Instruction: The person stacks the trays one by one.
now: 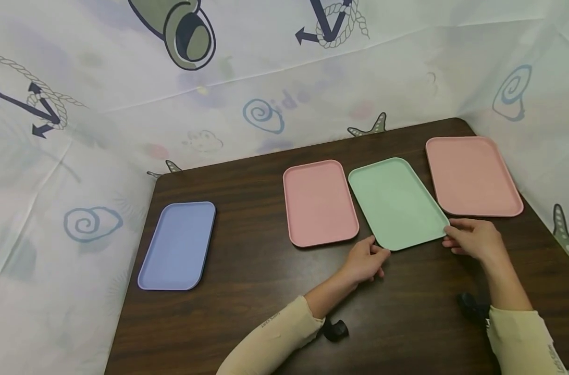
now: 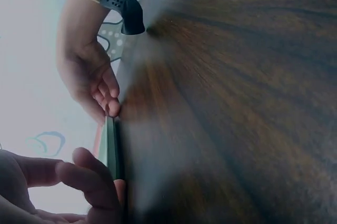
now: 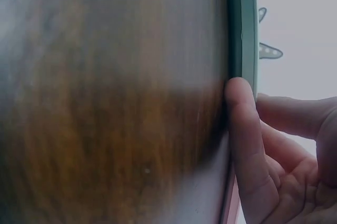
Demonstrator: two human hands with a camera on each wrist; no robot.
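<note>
A green rectangular tray lies slanted on the dark wooden table, between two pink trays. At its near left corner is my left hand, with the fingers bent about the rim. The left wrist view shows that hand's curled fingers against the tray's edge. My right hand pinches the near right corner of the green tray. In the right wrist view, one finger lies under the rim and the thumb is on the other side.
A smaller pink tray sits left of the green one, and a larger pink tray sits at its right. Farther left lies a blue tray. A printed cloth hangs behind the wooden table.
</note>
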